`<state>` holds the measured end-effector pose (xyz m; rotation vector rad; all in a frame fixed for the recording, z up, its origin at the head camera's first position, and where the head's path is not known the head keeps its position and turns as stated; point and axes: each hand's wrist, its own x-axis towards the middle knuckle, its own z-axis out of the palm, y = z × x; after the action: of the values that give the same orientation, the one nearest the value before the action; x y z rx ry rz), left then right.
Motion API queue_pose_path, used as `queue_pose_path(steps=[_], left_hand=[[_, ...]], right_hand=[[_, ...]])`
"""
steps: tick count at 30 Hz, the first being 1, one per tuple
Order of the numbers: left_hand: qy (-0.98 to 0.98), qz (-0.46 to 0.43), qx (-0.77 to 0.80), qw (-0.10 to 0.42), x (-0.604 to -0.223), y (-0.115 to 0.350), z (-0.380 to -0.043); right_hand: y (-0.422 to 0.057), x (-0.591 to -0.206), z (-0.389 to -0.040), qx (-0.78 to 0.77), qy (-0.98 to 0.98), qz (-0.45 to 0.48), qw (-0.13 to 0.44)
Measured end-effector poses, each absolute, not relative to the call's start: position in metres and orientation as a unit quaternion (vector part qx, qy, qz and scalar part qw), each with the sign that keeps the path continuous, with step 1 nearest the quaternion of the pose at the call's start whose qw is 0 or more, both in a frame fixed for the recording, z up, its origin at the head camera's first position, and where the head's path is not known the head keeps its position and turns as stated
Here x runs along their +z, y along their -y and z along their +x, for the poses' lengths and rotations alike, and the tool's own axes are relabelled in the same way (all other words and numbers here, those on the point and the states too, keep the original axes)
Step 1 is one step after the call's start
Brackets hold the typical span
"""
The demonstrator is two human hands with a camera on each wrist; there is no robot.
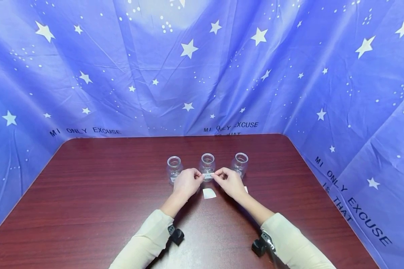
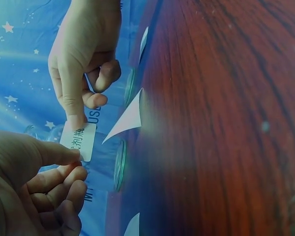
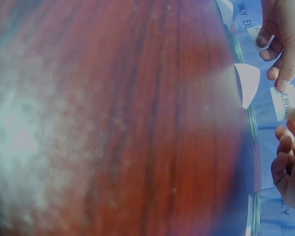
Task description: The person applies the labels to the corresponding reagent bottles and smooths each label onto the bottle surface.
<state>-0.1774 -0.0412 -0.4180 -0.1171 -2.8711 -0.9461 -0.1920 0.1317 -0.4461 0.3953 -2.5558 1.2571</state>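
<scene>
Three clear glass jars stand in a row: a left jar (image 1: 174,163), a middle jar (image 1: 207,160) and a right jar (image 1: 241,158). At the front of the middle one is a small white label (image 2: 83,141) with dark characters. My left hand (image 1: 189,181) pinches the label's left end, while the right hand (image 1: 229,182) pinches its right end between thumb and fingers. Whether the label touches the glass, I cannot tell. Another white label (image 3: 255,33) is on the left jar, partly behind my left hand. The right hand partly covers the right jar.
A curled white paper piece (image 1: 209,193) lies on the dark red wood table (image 1: 97,198), before the middle jar. More white paper (image 1: 246,189) shows beside the right wrist. Blue star-printed cloth (image 1: 168,74) hangs around the table's back and sides.
</scene>
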Motion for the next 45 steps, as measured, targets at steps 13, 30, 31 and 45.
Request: queue_pose_path(steps=[13, 30, 31, 45], left_hand=[[0.946, -0.044, -0.315, 0.066, -0.419, 0.040, -0.176], [0.954, -0.043, -0.291, 0.055, -0.416, 0.037, -0.173], [0.953, -0.044, -0.294, 0.058, -0.416, 0.037, -0.174], [0.944, -0.046, -0.317, 0.084, -0.421, 0.032, -0.175]], right_hand=[[-0.131, -0.445, -0.191, 0.435, 0.883, 0.121, 0.128], [-0.129, -0.446, -0.192, 0.464, 0.869, 0.125, 0.119], [-0.129, -0.446, -0.192, 0.469, 0.866, 0.124, 0.118], [-0.118, -0.450, -0.193, 0.490, 0.851, 0.142, 0.124]])
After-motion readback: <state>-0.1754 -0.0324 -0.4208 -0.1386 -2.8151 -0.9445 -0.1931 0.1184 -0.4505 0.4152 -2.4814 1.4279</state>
